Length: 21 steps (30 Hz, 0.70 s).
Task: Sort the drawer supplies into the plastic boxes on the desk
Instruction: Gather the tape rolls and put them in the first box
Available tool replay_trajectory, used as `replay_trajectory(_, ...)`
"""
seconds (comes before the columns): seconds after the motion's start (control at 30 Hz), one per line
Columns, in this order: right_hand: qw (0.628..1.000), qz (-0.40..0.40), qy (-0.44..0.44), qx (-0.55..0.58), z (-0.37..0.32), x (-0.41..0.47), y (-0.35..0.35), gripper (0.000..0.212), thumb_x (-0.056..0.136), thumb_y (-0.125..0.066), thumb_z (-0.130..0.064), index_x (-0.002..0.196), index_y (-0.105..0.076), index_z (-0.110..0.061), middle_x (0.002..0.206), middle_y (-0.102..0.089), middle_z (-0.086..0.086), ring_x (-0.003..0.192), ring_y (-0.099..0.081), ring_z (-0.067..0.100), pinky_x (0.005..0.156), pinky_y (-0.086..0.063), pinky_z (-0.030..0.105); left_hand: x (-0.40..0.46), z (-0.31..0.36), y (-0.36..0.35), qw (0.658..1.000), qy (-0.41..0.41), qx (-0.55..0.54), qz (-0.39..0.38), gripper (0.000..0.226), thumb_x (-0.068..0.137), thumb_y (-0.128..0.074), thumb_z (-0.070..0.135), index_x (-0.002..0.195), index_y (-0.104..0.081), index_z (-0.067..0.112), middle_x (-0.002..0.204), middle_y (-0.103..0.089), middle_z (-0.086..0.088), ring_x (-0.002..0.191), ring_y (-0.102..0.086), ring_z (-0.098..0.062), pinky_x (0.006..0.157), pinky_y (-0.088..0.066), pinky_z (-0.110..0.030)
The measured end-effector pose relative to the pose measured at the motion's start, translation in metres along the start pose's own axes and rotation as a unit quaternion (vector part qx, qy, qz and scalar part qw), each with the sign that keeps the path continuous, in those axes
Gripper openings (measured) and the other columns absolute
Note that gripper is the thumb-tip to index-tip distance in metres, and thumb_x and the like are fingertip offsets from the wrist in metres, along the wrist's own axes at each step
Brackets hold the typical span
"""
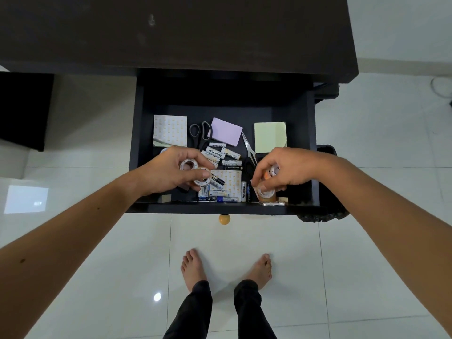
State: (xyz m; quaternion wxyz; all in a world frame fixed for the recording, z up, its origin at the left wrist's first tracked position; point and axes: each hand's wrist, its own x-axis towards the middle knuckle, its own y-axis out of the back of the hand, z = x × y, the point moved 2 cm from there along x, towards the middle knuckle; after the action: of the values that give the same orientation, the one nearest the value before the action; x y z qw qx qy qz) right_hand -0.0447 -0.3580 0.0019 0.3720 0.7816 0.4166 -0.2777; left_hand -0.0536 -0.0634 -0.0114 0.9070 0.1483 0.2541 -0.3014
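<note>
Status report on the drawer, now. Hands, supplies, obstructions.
Both hands over open drawer. Left hand grips two tape rolls; right hand grips more tape rolls. Batteries, scissors, sticky notes unsorted. No boxes in view.

Floor tiles [367, 253] glossy, reflective. Drawer [310, 143] matt dark laminate. Counter [220, 33] dull, smudged. Scissors [248, 145] bright metal blades. Sticky notes [226, 131] matt paper.

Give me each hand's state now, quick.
Left hand: holding two tape rolls.
Right hand: holding tape rolls too.

Both hands' fingers [206, 172] apparently curled
</note>
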Motion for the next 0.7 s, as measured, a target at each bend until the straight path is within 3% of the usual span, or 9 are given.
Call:
replay_trajectory(0.13,0.993,-0.02,-0.012,-0.114,-0.0004,0.0014,-0.0018,0.028,0.09,-0.08,-0.032,0.113,-0.078,-0.048,0.12,-0.069,-0.022,0.106,-0.065,0.009,0.092,-0.055,0.031,-0.0028,0.0053,0.0039,1.0,0.002,-0.006,0.025,0.015,0.091,-0.08,0.021,0.106,-0.077,0.02,0.096,-0.08,0.008,0.091,-0.081,-0.028,0.085,-0.064,-0.059)
replay_trajectory(0.27,0.988,-0.04,-0.019,-0.147,0.0016,0.0037,-0.0007,0.024,0.092,-0.077,-0.034,0.111,-0.078,-0.048,0.106,-0.062,-0.027,0.103,-0.063,0.008,0.086,-0.05,0.027,-0.0049,0.006,0.0059,0.999,0.007,-0.015,0.03,0.02,0.087,-0.083,0.018,0.105,-0.076,0.016,0.107,-0.08,0.001,0.092,-0.08,-0.027,0.085,-0.063,-0.062)
replay_trajectory(0.37,0.987,-0.046,-0.017,-0.153,0.0022,0.0045,-0.0004,0.021,0.092,-0.077,-0.035,0.108,-0.077,-0.049,0.114,-0.065,-0.02,0.105,-0.063,0.011,0.092,-0.053,0.033,-0.0063,0.005,0.0061,0.999,0.013,-0.028,0.03,0.026,0.085,-0.083,0.018,0.108,-0.073,0.011,0.105,-0.081,-0.005,0.089,-0.081,-0.031,0.088,-0.06,-0.067)
replay_trajectory(0.43,0.988,-0.048,-0.018,-0.147,0.0019,0.0033,0.0,0.022,0.093,-0.077,-0.034,0.111,-0.078,-0.046,0.117,-0.066,-0.019,0.104,-0.063,0.01,0.088,-0.052,0.03,-0.0066,0.0042,0.0062,0.999,0.014,-0.032,0.028,0.025,0.085,-0.083,0.016,0.108,-0.073,0.01,0.105,-0.081,-0.005,0.09,-0.081,-0.03,0.088,-0.059,-0.068)
replay_trajectory(0.7,0.988,-0.063,-0.029,-0.135,0.0021,0.0017,0.0006,0.032,0.088,-0.084,-0.036,0.117,-0.077,-0.045,0.103,-0.061,-0.034,0.093,-0.06,-0.002,0.076,-0.042,0.019,-0.0071,0.004,0.0056,0.999,0.012,-0.02,0.03,0.027,0.084,-0.083,0.02,0.108,-0.074,0.012,0.107,-0.08,-0.005,0.093,-0.08,-0.03,0.087,-0.061,-0.066)
